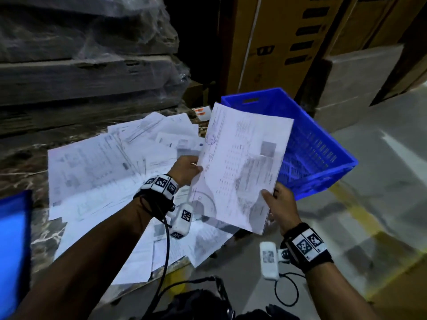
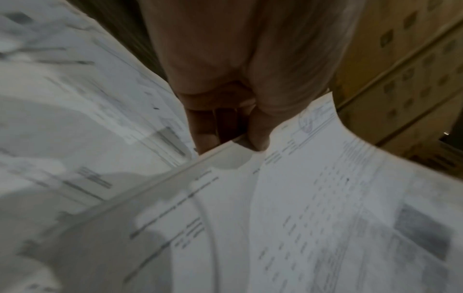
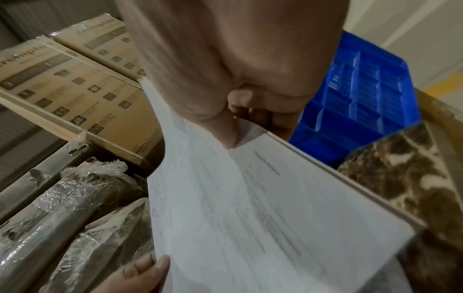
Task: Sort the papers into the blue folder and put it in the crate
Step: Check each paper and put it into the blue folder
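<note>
At the far left edge of the head view lies the blue folder (image 1: 13, 250), only part of it in view, resting on the marbled desk (image 1: 20, 167). To its right, loose papers (image 1: 104, 172) are spread in an untidy, overlapping heap across the desk, some hanging over its near edge. Behind them stand wrapped bundles (image 1: 87, 65) covered in clear plastic film.

The left hand (image 1: 186, 169) reaches in above the heap and grips the left edge of a stack of sheets (image 1: 242, 172), thumb on top and fingers curled underneath; the left wrist view shows the thumb (image 2: 260, 134) pressed onto the printed top page. The stack is held up off the desk, tilted, with its far corner in front of the crate.

The right hand (image 1: 280, 204) holds the stack's near right edge, thumb on the top page and fingers tucked below, as the right wrist view also shows. Both hands are closed on the same stack.

Further right, the blue crate (image 1: 323, 158) sits just beside the desk's end, tipped with its opening facing the person; what it rests on I cannot tell. Behind it rise tall cardboard boxes (image 1: 277, 42), and to the right the grey floor (image 1: 392, 181) carries a yellow painted line (image 1: 360, 218).
</note>
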Available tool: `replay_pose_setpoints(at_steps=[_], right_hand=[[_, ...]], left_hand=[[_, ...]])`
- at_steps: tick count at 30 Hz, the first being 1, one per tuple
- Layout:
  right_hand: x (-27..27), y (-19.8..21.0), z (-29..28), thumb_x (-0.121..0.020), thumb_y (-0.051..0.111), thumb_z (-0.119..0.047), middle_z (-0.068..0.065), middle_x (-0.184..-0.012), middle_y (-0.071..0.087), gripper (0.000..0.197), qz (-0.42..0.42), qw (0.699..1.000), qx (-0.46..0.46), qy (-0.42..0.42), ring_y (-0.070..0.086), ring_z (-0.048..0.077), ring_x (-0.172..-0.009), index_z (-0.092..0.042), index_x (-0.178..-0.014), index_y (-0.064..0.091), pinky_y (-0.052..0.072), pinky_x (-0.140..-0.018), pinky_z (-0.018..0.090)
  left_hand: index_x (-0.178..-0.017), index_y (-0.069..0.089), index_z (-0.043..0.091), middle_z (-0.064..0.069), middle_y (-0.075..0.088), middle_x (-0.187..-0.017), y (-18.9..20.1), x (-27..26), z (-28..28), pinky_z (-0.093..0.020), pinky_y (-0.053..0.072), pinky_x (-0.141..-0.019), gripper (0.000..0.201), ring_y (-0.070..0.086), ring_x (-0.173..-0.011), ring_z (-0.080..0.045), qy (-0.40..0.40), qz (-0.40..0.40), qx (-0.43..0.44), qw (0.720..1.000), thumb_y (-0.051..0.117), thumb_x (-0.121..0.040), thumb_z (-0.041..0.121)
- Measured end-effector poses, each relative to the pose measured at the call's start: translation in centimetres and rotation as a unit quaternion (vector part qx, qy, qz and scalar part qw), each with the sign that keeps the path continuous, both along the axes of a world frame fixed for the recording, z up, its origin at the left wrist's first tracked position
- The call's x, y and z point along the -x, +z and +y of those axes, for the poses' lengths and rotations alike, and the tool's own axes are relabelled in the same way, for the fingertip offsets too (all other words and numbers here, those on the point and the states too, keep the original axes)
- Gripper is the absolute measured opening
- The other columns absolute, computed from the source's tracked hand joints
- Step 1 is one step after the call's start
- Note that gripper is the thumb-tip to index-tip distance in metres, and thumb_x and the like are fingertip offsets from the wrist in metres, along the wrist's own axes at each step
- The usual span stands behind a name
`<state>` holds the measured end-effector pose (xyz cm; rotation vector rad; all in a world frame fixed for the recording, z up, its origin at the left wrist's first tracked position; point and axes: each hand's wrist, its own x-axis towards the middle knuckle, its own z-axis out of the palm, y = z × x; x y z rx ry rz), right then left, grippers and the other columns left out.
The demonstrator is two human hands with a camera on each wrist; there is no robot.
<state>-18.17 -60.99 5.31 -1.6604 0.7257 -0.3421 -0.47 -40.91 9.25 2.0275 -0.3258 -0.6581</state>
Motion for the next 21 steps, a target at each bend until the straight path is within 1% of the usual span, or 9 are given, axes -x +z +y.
replay_pose_setpoints(at_steps=[3,6,8,10,11,13,16,18,21], right_hand=[[-1.1,-0.1,2.3,-0.092,0.055,0.002,0.010,-0.110,0.066,0.023,0.017,0.998,-0.028,0.055,0.063,0.021,-0.094,-0.003,-0.114,0.061,0.053,-0.077,0.029],[-2.5,-0.9,5.7,-0.093,0.056,-0.001,0.011,-0.114,0.066,0.025,0.060,0.992,-0.050,0.095,0.064,0.027,-0.100,0.000,-0.117,0.061,0.053,-0.087,0.043],[-3.4,-1.6,8.1,-0.094,0.054,-0.003,0.014,-0.113,0.068,0.018,0.086,0.988,-0.079,0.105,0.065,0.032,-0.102,-0.002,-0.108,0.065,0.051,-0.092,0.050],[-4.5,-2.4,10.7,-0.096,0.052,-0.006,0.018,-0.107,0.070,0.016,0.126,0.980,-0.079,0.133,0.066,0.036,-0.100,-0.002,-0.092,0.067,0.050,-0.092,0.055],[-5.0,-2.6,12.3,-0.096,0.050,-0.008,0.018,-0.104,0.070,0.019,0.143,0.974,-0.076,0.156,0.066,0.037,-0.098,-0.003,-0.087,0.067,0.051,-0.091,0.054],[-5.7,-2.7,14.7,-0.097,0.049,-0.009,0.008,-0.095,0.071,0.022,0.165,0.963,-0.071,0.200,0.066,0.029,-0.087,-0.010,-0.087,0.069,0.054,-0.081,0.042],[-7.2,-3.1,19.4,-0.093,0.047,-0.005,-0.010,-0.066,0.065,0.022,0.184,0.948,-0.040,0.255,0.056,0.011,-0.061,0.001,-0.090,0.068,0.041,-0.060,0.025],[-7.8,-3.4,22.0,-0.092,0.047,-0.003,-0.016,-0.049,0.055,0.020,0.191,0.946,-0.022,0.262,0.044,0.004,-0.048,0.004,-0.083,0.064,0.032,-0.054,0.023],[-8.9,-3.8,26.5,-0.092,0.049,-0.005,-0.005,-0.063,0.056,0.021,0.188,0.945,0.005,0.270,0.042,0.010,-0.054,0.010,-0.090,0.065,0.032,-0.059,0.025]], left_hand=[[-0.072,0.050,0.015,-0.004,0.044,-0.062,-1.1,0.4,4.3,-0.024,0.037,-0.055,0.023,0.040,-0.056,-0.018,0.056,0.049,-0.012,0.997,0.055,-0.093,0.009],[-0.082,0.059,0.009,-0.010,0.052,-0.074,-2.7,1.0,9.4,-0.029,0.040,-0.060,0.010,0.047,-0.068,-0.022,0.106,0.087,-0.004,0.991,0.056,-0.092,0.008],[-0.088,0.060,0.006,-0.012,0.056,-0.079,-3.7,1.5,12.6,-0.030,0.043,-0.063,0.006,0.051,-0.073,-0.023,0.138,0.111,0.003,0.984,0.056,-0.092,0.007],[-0.090,0.060,0.005,-0.011,0.057,-0.075,-4.5,2.3,16.1,-0.023,0.045,-0.057,0.005,0.052,-0.066,-0.022,0.171,0.126,0.006,0.977,0.056,-0.093,0.007],[-0.090,0.059,0.004,-0.009,0.056,-0.070,-4.6,2.7,18.0,-0.019,0.043,-0.049,0.005,0.051,-0.060,-0.021,0.186,0.129,0.002,0.974,0.055,-0.093,0.006],[-0.085,0.057,0.006,-0.007,0.054,-0.065,-4.9,3.5,21.1,-0.015,0.038,-0.039,0.008,0.049,-0.052,-0.017,0.206,0.134,-0.004,0.969,0.054,-0.093,0.005],[-0.087,0.057,0.004,-0.010,0.055,-0.069,-5.0,4.5,26.5,-0.017,0.043,-0.037,0.006,0.051,-0.053,-0.017,0.236,0.146,-0.008,0.961,0.054,-0.093,0.002],[-0.091,0.058,0.002,-0.014,0.059,-0.074,-5.3,4.9,29.4,-0.021,0.049,-0.042,0.003,0.055,-0.055,-0.020,0.248,0.142,-0.008,0.958,0.056,-0.092,0.002],[-0.080,0.059,0.009,-0.013,0.058,-0.075,-5.5,4.9,34.7,-0.029,0.050,-0.052,0.013,0.057,-0.054,-0.020,0.254,0.132,-0.031,0.958,0.055,-0.092,0.006]])
